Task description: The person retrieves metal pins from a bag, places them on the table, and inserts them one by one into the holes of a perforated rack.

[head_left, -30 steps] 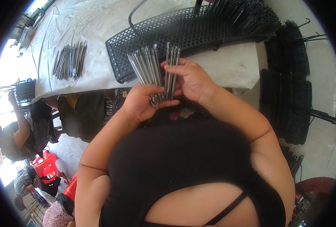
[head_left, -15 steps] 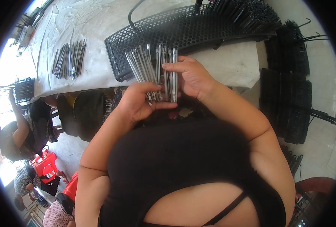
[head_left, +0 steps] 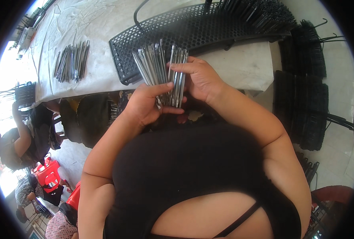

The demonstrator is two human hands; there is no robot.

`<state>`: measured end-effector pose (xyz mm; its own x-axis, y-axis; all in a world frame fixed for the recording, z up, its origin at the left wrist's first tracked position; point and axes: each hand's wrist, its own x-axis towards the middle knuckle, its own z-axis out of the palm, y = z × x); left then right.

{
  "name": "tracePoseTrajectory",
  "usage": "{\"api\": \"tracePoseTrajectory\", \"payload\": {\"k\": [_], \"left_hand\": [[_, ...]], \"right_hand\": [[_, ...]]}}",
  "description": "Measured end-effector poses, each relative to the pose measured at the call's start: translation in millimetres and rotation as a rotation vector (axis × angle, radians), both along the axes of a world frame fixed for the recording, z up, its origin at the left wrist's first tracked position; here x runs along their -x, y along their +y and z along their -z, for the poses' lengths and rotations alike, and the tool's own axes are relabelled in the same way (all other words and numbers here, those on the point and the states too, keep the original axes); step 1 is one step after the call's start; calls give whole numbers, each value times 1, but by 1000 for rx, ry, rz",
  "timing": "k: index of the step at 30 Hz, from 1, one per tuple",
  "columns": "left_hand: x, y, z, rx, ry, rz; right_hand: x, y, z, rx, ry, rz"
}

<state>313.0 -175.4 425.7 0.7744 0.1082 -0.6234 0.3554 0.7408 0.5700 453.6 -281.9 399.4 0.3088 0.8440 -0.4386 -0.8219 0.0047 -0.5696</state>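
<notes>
A fanned bundle of thin silvery metal rods (head_left: 151, 65) stands between my two hands in front of my chest. My left hand (head_left: 143, 103) is closed round the lower part of the bundle, its thumb across the front and its fingers behind and below. The right-hand group of rods is pinched by my right hand (head_left: 201, 79), with the thumb on the front and the fingers hidden behind. A narrow gap parts the two groups near their tops. Some lower rod ends are covered by my left thumb and fingers.
Behind the bundle lies a black perforated metal rack (head_left: 125, 51), with many dark rods (head_left: 256, 16) heaped at its right. A loose pile of similar rods (head_left: 71, 59) rests on the white-covered table (head_left: 101, 71). Black racks (head_left: 300, 107) stand at the right. Other people and a red chair (head_left: 47, 175) are at left.
The right-hand group of rods has come closer together and tilts slightly, its lower ends shifting left. Both hands stay on the bundle.
</notes>
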Motion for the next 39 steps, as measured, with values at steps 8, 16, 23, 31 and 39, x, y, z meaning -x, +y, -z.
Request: {"api": "tracePoseTrajectory", "payload": {"k": [8,16,23,31,39], "left_hand": [[-1,5,8,106,-22,-2],[-2,0,-1,16,-29,-26],[-5,-8,-2,-117,11,-16],[-4,-10,6,-222,30,-45],[-6,-16,4,-234,29,-65]], "right_hand": [[1,0,3,29,-21,42],[-2,-3,-15,83,-205,19],[-7,0,3,-101,-765,308],[-19,-12,-17,34,-909,50],[-23,-17,-15,10,-814,7]]}}
